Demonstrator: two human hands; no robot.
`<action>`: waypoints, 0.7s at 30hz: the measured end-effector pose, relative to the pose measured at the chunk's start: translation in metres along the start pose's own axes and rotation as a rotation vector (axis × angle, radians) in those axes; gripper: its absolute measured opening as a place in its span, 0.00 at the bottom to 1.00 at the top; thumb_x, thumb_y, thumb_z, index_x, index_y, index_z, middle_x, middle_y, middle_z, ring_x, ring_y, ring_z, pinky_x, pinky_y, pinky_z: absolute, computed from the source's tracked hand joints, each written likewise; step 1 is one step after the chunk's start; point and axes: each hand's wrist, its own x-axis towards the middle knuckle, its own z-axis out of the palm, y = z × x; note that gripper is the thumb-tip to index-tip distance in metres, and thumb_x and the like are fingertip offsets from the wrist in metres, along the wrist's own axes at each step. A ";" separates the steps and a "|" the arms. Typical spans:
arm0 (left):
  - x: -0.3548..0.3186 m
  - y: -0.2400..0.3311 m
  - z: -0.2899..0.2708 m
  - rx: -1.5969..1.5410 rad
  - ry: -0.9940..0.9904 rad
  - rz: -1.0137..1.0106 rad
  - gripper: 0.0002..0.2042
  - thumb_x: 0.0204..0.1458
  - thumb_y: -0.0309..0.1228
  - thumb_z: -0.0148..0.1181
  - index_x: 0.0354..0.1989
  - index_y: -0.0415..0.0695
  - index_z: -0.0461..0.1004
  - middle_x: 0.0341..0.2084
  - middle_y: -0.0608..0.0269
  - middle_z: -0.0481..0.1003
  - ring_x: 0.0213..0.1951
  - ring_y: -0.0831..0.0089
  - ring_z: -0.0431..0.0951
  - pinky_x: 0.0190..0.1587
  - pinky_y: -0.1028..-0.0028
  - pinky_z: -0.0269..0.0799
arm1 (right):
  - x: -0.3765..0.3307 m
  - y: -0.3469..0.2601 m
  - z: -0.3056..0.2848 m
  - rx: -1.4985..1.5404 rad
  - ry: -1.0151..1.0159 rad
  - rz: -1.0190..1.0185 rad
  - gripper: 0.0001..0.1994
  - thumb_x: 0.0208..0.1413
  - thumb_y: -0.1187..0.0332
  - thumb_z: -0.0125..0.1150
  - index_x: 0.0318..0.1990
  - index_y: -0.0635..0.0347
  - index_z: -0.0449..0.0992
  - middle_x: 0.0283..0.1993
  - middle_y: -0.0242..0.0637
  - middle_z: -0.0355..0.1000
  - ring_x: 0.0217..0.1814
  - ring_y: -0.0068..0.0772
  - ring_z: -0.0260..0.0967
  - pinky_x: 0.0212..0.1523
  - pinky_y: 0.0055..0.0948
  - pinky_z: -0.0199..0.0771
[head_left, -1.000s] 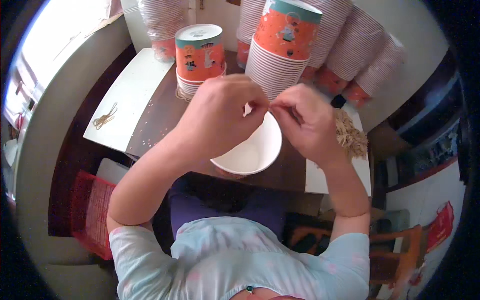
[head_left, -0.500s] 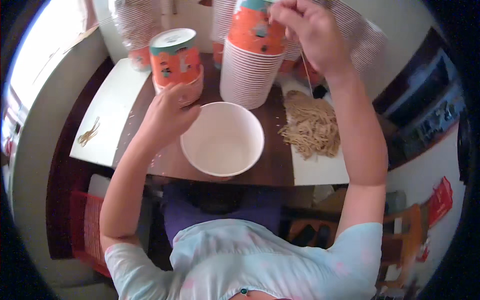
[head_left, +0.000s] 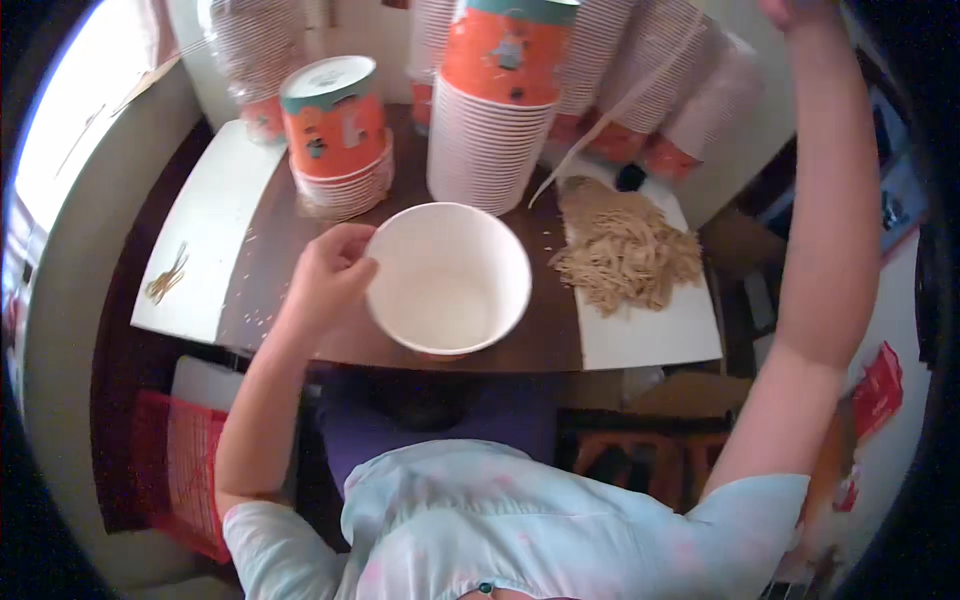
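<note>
A large white paper tub (head_left: 448,285) stands with its mouth up near the table's front edge, and I see nothing inside. At its left rim is my left hand (head_left: 335,265), thumb and fingers closed against the edge. My right hand (head_left: 793,12) is raised far up to the right, cut by the picture's top edge and smeared, so its fingers are unclear. A long thin pale strip (head_left: 625,105) slants from beside the tall tub stack (head_left: 490,150) toward the upper right; whether it reaches my right hand I cannot tell. A heap of tan noodle-like strands (head_left: 630,250) lies right of the tub.
A short stack of upside-down orange and green tubs (head_left: 340,130) stands left of the tall one. More wrapped stacks line the back. White boards (head_left: 205,240) lie at both sides, the left one with a small bundle of yellowish bands (head_left: 167,280). A red basket (head_left: 185,470) sits below left.
My right hand has moved from the top of the tall stack up and out to the right. The pale strip has appeared. My left hand has drawn back slightly to the tub's left rim.
</note>
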 end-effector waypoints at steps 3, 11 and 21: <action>-0.011 0.013 0.007 -0.209 -0.065 -0.122 0.14 0.51 0.25 0.53 0.46 0.35 0.70 0.26 0.67 0.71 0.22 0.84 0.68 0.21 0.83 0.64 | -0.035 0.025 0.019 -0.163 -0.191 -0.036 0.08 0.50 0.67 0.59 0.24 0.60 0.71 0.24 0.26 0.68 0.21 0.18 0.61 0.23 0.20 0.62; -0.033 0.016 -0.007 -0.256 -0.051 -0.262 0.12 0.56 0.29 0.50 0.43 0.36 0.73 0.24 0.68 0.72 0.21 0.82 0.70 0.23 0.82 0.66 | -0.148 0.050 0.107 0.254 -0.815 0.154 0.09 0.50 0.67 0.58 0.31 0.66 0.76 0.26 0.35 0.73 0.28 0.22 0.69 0.31 0.26 0.70; -0.030 -0.001 -0.005 -0.079 -0.054 -0.075 0.10 0.54 0.27 0.55 0.42 0.35 0.74 0.26 0.67 0.75 0.26 0.84 0.71 0.29 0.82 0.68 | -0.224 0.072 0.188 0.387 -0.851 0.274 0.06 0.47 0.72 0.59 0.28 0.67 0.76 0.27 0.37 0.71 0.29 0.25 0.68 0.31 0.25 0.68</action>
